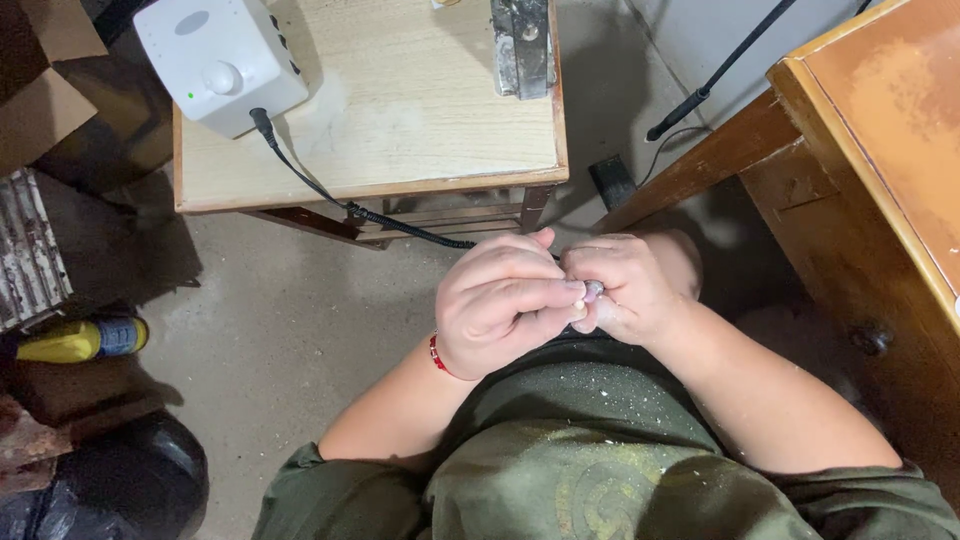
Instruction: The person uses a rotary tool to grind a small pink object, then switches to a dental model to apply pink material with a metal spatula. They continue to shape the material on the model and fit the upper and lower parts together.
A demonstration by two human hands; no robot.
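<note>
Head view, landmark: small wooden table (pixel 400 110), top centre; all places are told from it.
Left hand (pixel 495 305): below the table's front edge, over the lap, fingers curled shut around a tool that is mostly hidden; a red bracelet (pixel 436 353) sits at the wrist.
Right hand (pixel 625 290): touching the left hand, fingers pinched together on a small pale piece (pixel 593 291).
Small pale piece: between the fingertips of both hands, below the table's right front corner; shape too small to tell.
Cable (pixel 330 195): black, runs from the white box (pixel 220 60) on the table's left rear, over the front edge, down to the hands.
Metal block (pixel 520 45): grey, on the table's right rear part.
Obstructions: the table's lower rails (pixel 440 220) lie just beyond the knuckles; a brown wooden desk (pixel 870 150) stands right of the table, its slanted leg near the right forearm.
Edges and open room: bare concrete floor (pixel 290 320) lies open below the table's left front; a narrow gap separates table and desk, crossed by a black rod (pixel 715 75).
Packages: a yellow and blue bottle (pixel 80 340) lies on its side well left of the table; cardboard (pixel 40 80) is at its far left; a black bag (pixel 130 480) is lower left.
Clothing: green shirt (pixel 600 450), dusted with pale specks.
</note>
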